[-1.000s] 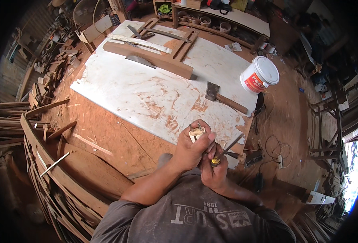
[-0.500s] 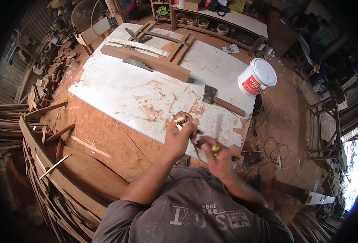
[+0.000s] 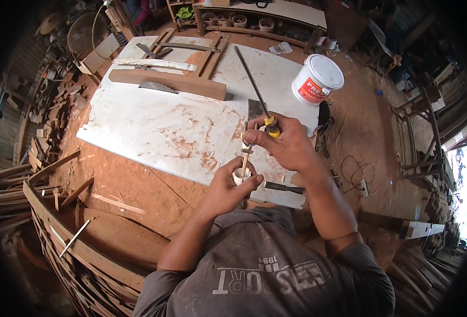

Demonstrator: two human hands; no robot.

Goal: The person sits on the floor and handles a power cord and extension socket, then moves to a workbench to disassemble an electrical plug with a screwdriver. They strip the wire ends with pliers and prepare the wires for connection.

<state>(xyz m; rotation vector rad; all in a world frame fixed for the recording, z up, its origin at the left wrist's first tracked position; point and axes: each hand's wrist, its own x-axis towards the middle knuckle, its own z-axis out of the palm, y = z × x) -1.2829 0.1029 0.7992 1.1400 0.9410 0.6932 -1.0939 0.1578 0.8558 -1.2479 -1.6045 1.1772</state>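
My left hand (image 3: pixel 230 185) is closed around a small white cup (image 3: pixel 237 176) in front of my chest. Above it, my right hand (image 3: pixel 289 142) grips a screwdriver (image 3: pixel 252 79) by its yellow and black handle, the long dark shaft pointing up and away. The same hand pinches a thin light-brown stick (image 3: pixel 246 159), whose lower end reaches into the cup. A small pale and dark piece by those fingertips is too small to name. Behind the right hand lies a mallet (image 3: pixel 254 108), mostly hidden. A dark flat-bladed tool (image 3: pixel 282 187) rests at the white board's near edge.
On the dusty white board (image 3: pixel 143 121) lie a wooden beam (image 3: pixel 170 84), a saw blade (image 3: pixel 158 87) and a wooden frame (image 3: pixel 212 58). A white bucket (image 3: pixel 318 79) stands at the right. Timber strips (image 3: pixel 54 227) pile up at left; a cable (image 3: pixel 357 171) lies at right.
My right hand has risen with the screwdriver, which now points upward. The white cup now shows in my left hand, with the stick reaching into it. The view has shifted slightly.
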